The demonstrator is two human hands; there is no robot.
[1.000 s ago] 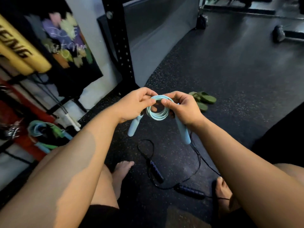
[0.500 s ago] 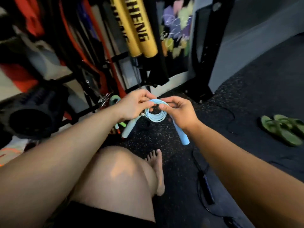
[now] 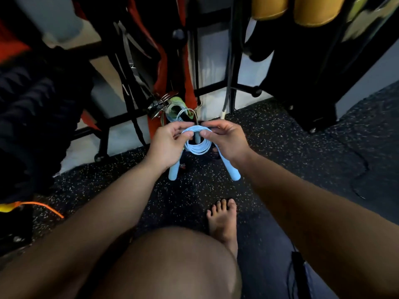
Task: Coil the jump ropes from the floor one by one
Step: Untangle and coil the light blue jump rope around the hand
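**Speckled gym floor, blue rope gathered between both hands**

Head view: black rubber flooring (image 3: 280, 147) flecked with pale chips spreads beneath the hands. A black storage rack (image 3: 216, 87) stands just beyond them against a pale wall, with yellow pads (image 3: 291, 9) hanging above and to the right.

The light-blue jump rope (image 3: 197, 147) is off the floor, held between the two hands in front of the rack's foot. Its cord is wound into several small loops. The left hand (image 3: 167, 145) pinches the top of the coil, thumb against curled fingers. The right hand (image 3: 226, 141) pinches the same top from the other side, thumb laid over the strands. One blue handle (image 3: 173, 172) hangs under the left hand and the other blue handle (image 3: 234, 173) under the right.

Past the fingertips, a bundle of green and pale ropes (image 3: 177, 108) sits low on the rack. Below the right forearm, a dark rope handle (image 3: 299, 268) lies on the floor.

The blue cord looks light, thin and springy, so the loops will likely spread if the pinch loosens. The crossing at the top, where all strands meet, seems the best place to hold. The stiff handles add dangling weight and could drag the coil open.
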